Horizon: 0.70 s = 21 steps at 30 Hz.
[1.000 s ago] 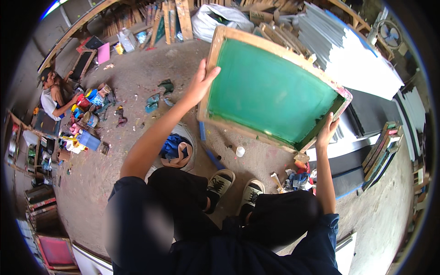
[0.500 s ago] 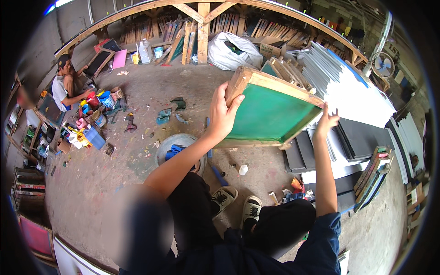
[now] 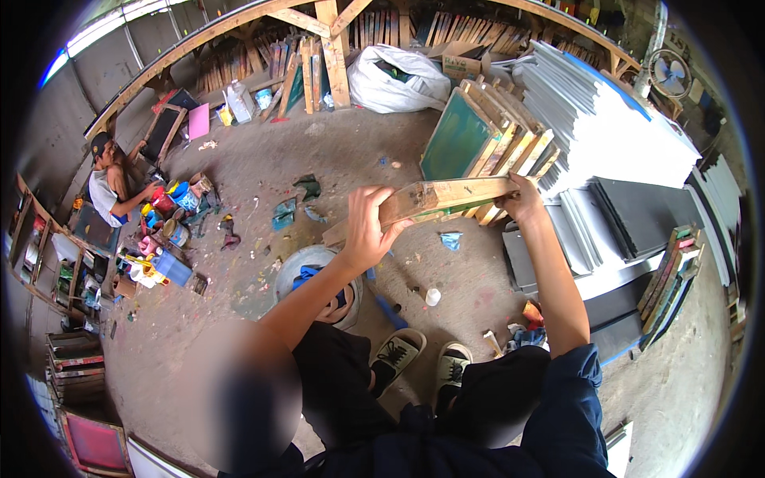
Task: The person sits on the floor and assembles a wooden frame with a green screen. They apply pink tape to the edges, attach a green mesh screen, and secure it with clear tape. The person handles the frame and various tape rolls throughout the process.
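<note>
Between my hands is a wooden screen-printing frame (image 3: 454, 192), tilted nearly edge-on, so only a thin strip of its green mesh shows underneath. My left hand (image 3: 370, 229) is closed round its left end, thumb below the wood. At its right end, my right hand (image 3: 523, 199) grips the corner with curled fingers. Just beyond stands a row of similar screen frames (image 3: 457, 142), leaning together, the front one with a dark green mesh. Below my left forearm is a round grey tub (image 3: 287, 271) with blue cloth in it, partly hidden by the arm.
Stacked white sheets (image 3: 590, 119) and black sheets (image 3: 649, 215) lie at the right. A small white bottle (image 3: 433, 297) stands ahead of my shoes. At the left, a person (image 3: 107, 187) sits beside paint cans (image 3: 185, 195). A white sack (image 3: 398, 80) rests at the back. Rags (image 3: 284, 213) litter the floor.
The screen frame has tipped from showing its green face to nearly edge-on and come lower. My right hand has moved left and closed on its corner. The leaning frames behind are more visible.
</note>
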Motion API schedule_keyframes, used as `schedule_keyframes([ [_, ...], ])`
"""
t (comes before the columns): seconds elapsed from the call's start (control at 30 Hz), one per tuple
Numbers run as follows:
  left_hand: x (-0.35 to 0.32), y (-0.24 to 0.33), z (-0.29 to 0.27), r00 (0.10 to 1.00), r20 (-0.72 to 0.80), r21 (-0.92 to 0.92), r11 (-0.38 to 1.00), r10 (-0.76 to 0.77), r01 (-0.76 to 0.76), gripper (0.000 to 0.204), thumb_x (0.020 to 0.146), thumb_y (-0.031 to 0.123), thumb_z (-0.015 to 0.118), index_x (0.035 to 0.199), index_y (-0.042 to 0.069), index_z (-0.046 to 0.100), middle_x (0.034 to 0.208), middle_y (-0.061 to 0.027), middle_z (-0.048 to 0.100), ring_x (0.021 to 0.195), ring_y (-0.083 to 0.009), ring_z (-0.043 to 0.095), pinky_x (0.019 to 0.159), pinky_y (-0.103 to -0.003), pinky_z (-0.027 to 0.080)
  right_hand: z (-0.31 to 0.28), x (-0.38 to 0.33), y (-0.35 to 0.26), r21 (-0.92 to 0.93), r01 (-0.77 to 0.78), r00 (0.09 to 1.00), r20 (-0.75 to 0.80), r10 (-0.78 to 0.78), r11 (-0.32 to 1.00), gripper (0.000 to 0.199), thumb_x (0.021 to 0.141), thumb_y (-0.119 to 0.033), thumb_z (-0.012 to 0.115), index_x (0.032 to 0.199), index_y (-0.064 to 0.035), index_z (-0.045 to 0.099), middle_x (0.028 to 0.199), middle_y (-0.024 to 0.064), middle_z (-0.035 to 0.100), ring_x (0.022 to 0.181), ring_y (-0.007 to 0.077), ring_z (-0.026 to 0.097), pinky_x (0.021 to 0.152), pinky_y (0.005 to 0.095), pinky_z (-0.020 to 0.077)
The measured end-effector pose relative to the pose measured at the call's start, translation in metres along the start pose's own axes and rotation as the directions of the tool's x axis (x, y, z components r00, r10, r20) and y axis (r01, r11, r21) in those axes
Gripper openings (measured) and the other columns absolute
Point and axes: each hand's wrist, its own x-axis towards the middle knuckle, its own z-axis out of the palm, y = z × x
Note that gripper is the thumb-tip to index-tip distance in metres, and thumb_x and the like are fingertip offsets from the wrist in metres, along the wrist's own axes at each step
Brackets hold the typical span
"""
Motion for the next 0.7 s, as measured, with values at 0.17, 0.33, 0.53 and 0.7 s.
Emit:
schedule_keyframes([
  [0.17, -0.020, -0.031, -0.002, 0.998, 0.065, -0.213, 0.976, -0.021, 0.034, 0.061, 0.079, 0.024, 0.070, 0.122, 0.002, 0.033, 0.111, -0.0191, 0.043, 0.101, -0.0313, 0.045, 0.086, -0.042, 0.037, 0.017, -0.025, -0.010, 0.009, 0.031, 0.993, 0.110, -0.032, 0.999, 0.022, 0.086, -0.012, 0.058, 0.104, -0.0040, 0.048, 0.101, 0.0114, 0.048, 0.092, 0.0276, 0.052, 0.082, 0.0513, 0.0422],
  [0.33, -0.027, -0.043, -0.013, 0.970, 0.165, -0.278, 0.935, -0.178, 0.219, 0.065, 0.081, 0.017, 0.067, 0.129, 0.000, 0.027, 0.117, -0.0216, 0.042, 0.108, -0.0314, 0.046, 0.093, -0.041, 0.037, 0.035, -0.053, -0.023, -0.098, 0.249, 0.946, 0.240, -0.219, 0.964, 0.019, 0.086, -0.012, 0.059, 0.101, -0.0049, 0.050, 0.097, 0.0083, 0.049, 0.088, 0.0232, 0.051, 0.081, 0.0469, 0.0442],
  [0.53, 0.008, -0.012, 0.006, 0.885, 0.401, -0.168, 0.931, -0.237, 0.325, 0.044, 0.088, 0.019, 0.056, 0.128, 0.005, 0.041, 0.116, -0.0127, 0.052, 0.109, -0.0238, 0.051, 0.096, -0.038, 0.037, 0.046, -0.063, 0.008, -0.352, 0.514, 0.858, 0.192, -0.477, 0.782, 0.053, 0.079, -0.005, 0.068, 0.113, -0.0066, 0.028, 0.100, 0.0116, 0.049, 0.088, 0.0216, 0.056, 0.073, 0.0393, 0.0484],
  [0.7, 0.009, 0.007, 0.036, 0.810, 0.520, -0.090, 0.925, -0.273, 0.369, 0.052, 0.087, 0.030, 0.059, 0.129, 0.006, 0.039, 0.110, -0.0159, 0.052, 0.109, -0.0300, 0.051, 0.086, -0.040, 0.045, 0.043, -0.068, 0.020, -0.525, 0.647, 0.752, 0.317, -0.578, 0.554, 0.051, 0.076, -0.002, 0.069, 0.110, 0.0011, 0.032, 0.101, 0.0168, 0.052, 0.082, 0.0239, 0.061, 0.067, 0.0334, 0.0539],
])
